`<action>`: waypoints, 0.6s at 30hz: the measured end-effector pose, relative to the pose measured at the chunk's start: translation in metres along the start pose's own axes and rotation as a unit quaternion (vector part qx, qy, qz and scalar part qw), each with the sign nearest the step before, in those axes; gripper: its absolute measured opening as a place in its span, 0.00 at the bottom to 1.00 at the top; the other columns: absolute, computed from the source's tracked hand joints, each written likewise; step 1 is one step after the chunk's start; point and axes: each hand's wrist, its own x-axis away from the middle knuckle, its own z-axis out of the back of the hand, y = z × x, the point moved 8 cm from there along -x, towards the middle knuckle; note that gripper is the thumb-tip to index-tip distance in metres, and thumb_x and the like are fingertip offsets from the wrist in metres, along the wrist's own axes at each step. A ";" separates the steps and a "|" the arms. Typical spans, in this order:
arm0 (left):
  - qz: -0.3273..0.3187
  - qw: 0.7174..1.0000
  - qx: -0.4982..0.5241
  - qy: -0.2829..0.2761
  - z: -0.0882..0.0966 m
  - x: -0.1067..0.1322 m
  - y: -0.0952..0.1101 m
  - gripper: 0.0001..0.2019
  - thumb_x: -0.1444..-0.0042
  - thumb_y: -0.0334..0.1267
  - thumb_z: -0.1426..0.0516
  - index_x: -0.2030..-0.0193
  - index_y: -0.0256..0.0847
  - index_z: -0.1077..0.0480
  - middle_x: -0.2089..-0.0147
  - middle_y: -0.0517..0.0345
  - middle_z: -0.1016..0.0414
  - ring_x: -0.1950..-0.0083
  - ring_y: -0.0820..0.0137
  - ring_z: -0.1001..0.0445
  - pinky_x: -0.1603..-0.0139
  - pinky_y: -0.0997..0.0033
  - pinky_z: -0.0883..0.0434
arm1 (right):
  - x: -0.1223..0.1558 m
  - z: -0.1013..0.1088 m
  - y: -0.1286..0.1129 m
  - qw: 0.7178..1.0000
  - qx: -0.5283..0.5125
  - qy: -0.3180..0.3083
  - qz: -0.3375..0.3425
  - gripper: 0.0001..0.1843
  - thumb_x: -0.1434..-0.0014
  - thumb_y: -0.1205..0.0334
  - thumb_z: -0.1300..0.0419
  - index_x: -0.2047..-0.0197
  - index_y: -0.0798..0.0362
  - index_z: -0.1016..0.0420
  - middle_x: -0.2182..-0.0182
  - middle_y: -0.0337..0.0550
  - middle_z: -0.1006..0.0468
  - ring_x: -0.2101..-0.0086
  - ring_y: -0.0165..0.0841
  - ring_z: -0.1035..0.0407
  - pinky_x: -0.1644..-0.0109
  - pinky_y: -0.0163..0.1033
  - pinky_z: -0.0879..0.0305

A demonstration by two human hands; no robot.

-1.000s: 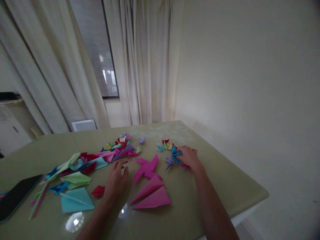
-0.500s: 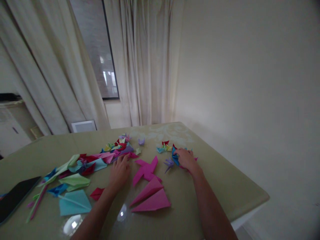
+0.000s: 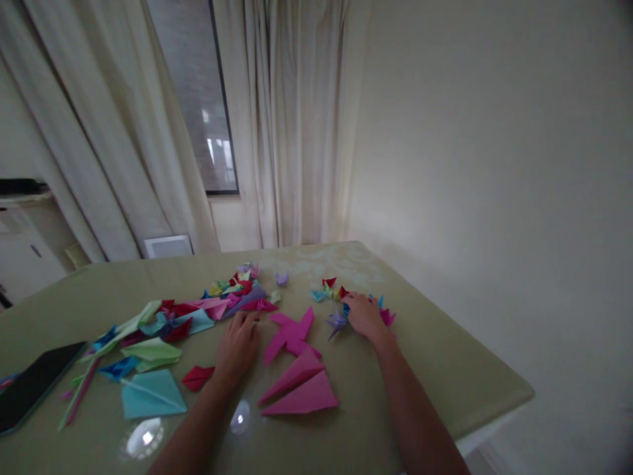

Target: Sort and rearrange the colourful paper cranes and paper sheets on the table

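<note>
My left hand (image 3: 240, 343) rests palm down on the table, fingers loosely bent and holding nothing, just below a magenta paper piece (image 3: 262, 305). Curled over the small pieces on the right, my right hand (image 3: 364, 318) has its fingertips at a blue origami piece (image 3: 345, 309), mostly hidden beneath it. A purple paper crane (image 3: 337, 322) lies to its left, and a magenta folded piece (image 3: 388, 316) sticks out on its right. Between my hands lie a pink paper pinwheel (image 3: 291, 334) and, nearer me, a pink paper plane (image 3: 304, 389).
A heap of coloured origami (image 3: 242, 287) spreads along the left. Nearer are a light blue folded sheet (image 3: 153, 394), a red piece (image 3: 196, 377) and a dark phone-like slab (image 3: 39, 382). Small pieces (image 3: 329, 290) sit behind my right hand. A wall (image 3: 494, 198) borders the table.
My right hand has shifted slightly left, and the blue piece at its fingertips now shows less. More of the magenta piece on its right is visible. My left hand stays nearly in place.
</note>
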 end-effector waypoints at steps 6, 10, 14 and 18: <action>-0.066 0.997 -0.027 0.007 -0.008 0.001 0.008 0.30 0.37 0.25 0.50 0.30 0.48 0.31 0.25 0.44 0.36 0.30 0.49 0.33 0.34 0.44 0.31 | 0.000 0.026 0.035 0.994 0.001 0.061 -0.087 0.19 0.36 0.75 0.47 0.60 0.49 0.15 0.55 0.48 0.16 0.50 0.43 0.26 0.46 0.47 0.47; -0.039 0.998 -0.024 -0.031 -0.020 0.002 -0.001 0.30 0.37 0.26 0.50 0.30 0.51 0.30 0.25 0.46 0.34 0.30 0.47 0.33 0.35 0.40 0.32 | -0.001 0.035 0.038 0.988 0.000 0.104 -0.113 0.21 0.36 0.76 0.48 0.54 0.49 0.17 0.52 0.48 0.18 0.48 0.42 0.28 0.45 0.46 0.49; -0.025 0.998 -0.014 -0.047 -0.025 0.002 -0.005 0.25 0.33 0.29 0.51 0.33 0.45 0.28 0.29 0.45 0.29 0.31 0.50 0.33 0.32 0.42 0.34 | -0.004 0.024 0.025 0.993 -0.009 0.088 -0.080 0.21 0.35 0.75 0.47 0.58 0.47 0.15 0.52 0.47 0.18 0.48 0.41 0.29 0.44 0.46 0.49; -0.015 0.998 -0.017 -0.057 -0.025 0.003 -0.005 0.23 0.32 0.31 0.51 0.34 0.43 0.28 0.30 0.43 0.29 0.31 0.50 0.33 0.33 0.41 0.34 | -0.005 0.006 0.009 0.999 -0.014 0.044 -0.029 0.21 0.37 0.76 0.46 0.60 0.46 0.13 0.52 0.46 0.17 0.48 0.42 0.29 0.42 0.49 0.49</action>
